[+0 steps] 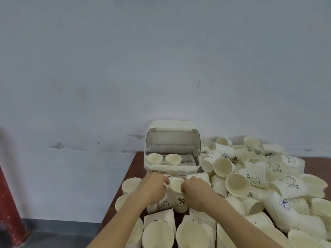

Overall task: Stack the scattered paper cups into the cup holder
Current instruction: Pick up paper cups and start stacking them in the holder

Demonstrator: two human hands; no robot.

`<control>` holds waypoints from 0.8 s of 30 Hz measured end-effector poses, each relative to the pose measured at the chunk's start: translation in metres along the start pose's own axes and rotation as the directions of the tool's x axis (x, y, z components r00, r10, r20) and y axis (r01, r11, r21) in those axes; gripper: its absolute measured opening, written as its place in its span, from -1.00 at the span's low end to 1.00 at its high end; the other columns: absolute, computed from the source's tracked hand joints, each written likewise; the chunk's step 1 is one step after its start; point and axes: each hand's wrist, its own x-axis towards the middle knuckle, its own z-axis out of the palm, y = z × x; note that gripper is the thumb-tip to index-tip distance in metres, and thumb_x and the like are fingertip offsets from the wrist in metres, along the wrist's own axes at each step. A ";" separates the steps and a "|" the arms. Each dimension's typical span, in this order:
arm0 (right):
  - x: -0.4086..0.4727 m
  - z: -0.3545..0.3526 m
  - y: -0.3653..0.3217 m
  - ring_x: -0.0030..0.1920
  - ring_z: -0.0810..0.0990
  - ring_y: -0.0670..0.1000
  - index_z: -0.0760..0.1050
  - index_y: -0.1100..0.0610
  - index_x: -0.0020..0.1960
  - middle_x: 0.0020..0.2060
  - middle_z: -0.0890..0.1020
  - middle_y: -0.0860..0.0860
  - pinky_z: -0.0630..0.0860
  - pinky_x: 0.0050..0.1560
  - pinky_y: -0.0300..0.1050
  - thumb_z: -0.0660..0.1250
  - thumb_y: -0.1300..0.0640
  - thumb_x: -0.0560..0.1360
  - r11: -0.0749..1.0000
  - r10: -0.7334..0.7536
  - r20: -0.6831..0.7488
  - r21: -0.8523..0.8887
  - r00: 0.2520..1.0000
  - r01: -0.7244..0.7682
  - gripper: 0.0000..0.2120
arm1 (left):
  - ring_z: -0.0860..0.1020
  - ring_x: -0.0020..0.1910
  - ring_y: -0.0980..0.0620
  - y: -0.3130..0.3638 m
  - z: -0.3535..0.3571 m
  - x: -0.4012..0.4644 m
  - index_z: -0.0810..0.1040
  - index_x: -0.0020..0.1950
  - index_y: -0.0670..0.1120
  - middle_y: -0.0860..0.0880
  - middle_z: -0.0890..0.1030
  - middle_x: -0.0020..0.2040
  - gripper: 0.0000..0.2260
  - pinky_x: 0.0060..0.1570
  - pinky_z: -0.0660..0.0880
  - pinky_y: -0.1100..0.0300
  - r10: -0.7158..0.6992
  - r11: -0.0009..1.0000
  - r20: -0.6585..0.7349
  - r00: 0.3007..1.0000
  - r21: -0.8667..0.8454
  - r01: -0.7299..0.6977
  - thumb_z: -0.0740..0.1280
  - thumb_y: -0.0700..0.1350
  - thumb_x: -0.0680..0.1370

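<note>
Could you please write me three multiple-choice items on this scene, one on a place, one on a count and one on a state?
1. Where does the cup holder stand?
A. at the table's far edge by the wall
B. on the floor
C. on a shelf

2. How many cups stand upright on its rack?
A. none
B. two
C. five

3. What are the hands doing?
A. resting flat
B. both gripping the percent-sign cup
C. closing the lid

Answers: 1 A, it backs onto the wall; 2 B, left rack cup and right rack cup; 3 B, left hand and right hand curl around it.
</note>
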 end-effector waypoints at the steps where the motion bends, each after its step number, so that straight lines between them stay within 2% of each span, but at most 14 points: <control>1: 0.000 0.000 0.001 -0.19 0.44 0.13 0.55 0.21 -0.06 -0.09 0.55 0.14 0.36 -0.23 -0.07 0.21 0.26 0.47 1.000 0.000 -0.005 -0.005 1.000 0.000 -0.85 | 0.50 0.20 -0.06 0.000 0.001 0.000 0.51 0.30 0.07 -0.04 0.54 0.27 -0.67 0.09 0.47 0.08 0.000 1.000 0.021 1.000 0.006 0.000 0.17 -0.12 0.56; 4: -0.003 -0.001 0.002 -0.21 0.42 0.12 0.53 0.20 -0.08 -0.10 0.56 0.15 0.34 -0.25 -0.08 0.20 0.26 0.47 1.000 -0.013 -0.022 -0.001 1.000 0.013 -0.86 | 0.52 0.15 -0.09 0.002 0.003 -0.001 0.48 0.31 0.08 -0.06 0.56 0.23 -0.63 0.02 0.47 0.07 0.001 0.998 0.075 0.997 0.055 -0.005 0.17 -0.16 0.53; 7: -0.003 -0.002 0.004 -0.22 0.47 0.13 0.50 0.17 -0.16 -0.20 0.52 0.12 0.33 -0.28 -0.09 0.18 0.26 0.46 1.000 -0.026 -0.045 0.016 0.999 0.027 -0.88 | 0.52 0.08 -0.11 0.007 0.004 0.000 0.48 0.26 0.03 -0.10 0.57 0.17 -0.65 -0.10 0.44 0.08 -0.015 0.994 0.108 0.994 0.107 0.003 0.17 -0.20 0.52; 12: -0.001 -0.003 0.010 -0.20 0.55 0.15 0.48 0.14 -0.21 -0.21 0.59 0.11 0.42 -0.30 -0.06 0.18 0.24 0.43 0.998 -0.032 -0.076 0.051 0.997 0.036 -0.88 | 0.52 0.10 -0.10 0.011 0.000 0.001 0.48 0.26 -0.01 -0.11 0.56 0.15 -0.67 -0.07 0.45 0.09 0.002 0.979 0.127 0.992 0.203 -0.028 0.18 -0.20 0.52; 18: -0.001 -0.013 0.013 -0.21 0.55 0.12 0.46 0.13 -0.19 -0.26 0.53 0.07 0.42 -0.30 -0.07 0.17 0.18 0.45 0.996 -0.024 -0.132 0.077 0.991 0.035 -0.89 | 0.51 0.03 -0.12 0.013 -0.007 0.002 0.54 0.06 -0.11 -0.13 0.59 0.04 -0.79 -0.10 0.45 0.07 0.035 0.954 0.091 0.995 0.294 -0.060 0.20 -0.24 0.49; 21: 0.000 -0.022 0.017 -0.21 0.54 0.12 0.50 0.15 -0.15 -0.31 0.48 0.05 0.45 -0.28 -0.06 0.18 0.14 0.46 0.994 0.035 -0.174 0.105 0.984 -0.017 -0.85 | 0.51 -0.02 -0.09 0.012 -0.012 0.000 0.52 -0.01 -0.11 -0.11 0.58 -0.01 -0.85 -0.19 0.40 0.13 0.031 0.955 0.095 0.995 0.293 -0.057 0.22 -0.25 0.47; 24: 0.010 -0.031 0.024 -0.23 0.54 0.13 0.45 0.13 -0.24 -0.32 0.51 0.05 0.47 -0.25 -0.05 0.19 0.09 0.43 0.986 0.119 -0.245 0.140 0.962 -0.086 -0.85 | 0.53 -0.06 -0.08 0.010 -0.018 -0.002 0.53 -0.02 -0.10 -0.09 0.59 -0.03 -0.84 -0.17 0.47 0.11 0.030 0.963 0.081 0.996 0.267 -0.051 0.22 -0.24 0.47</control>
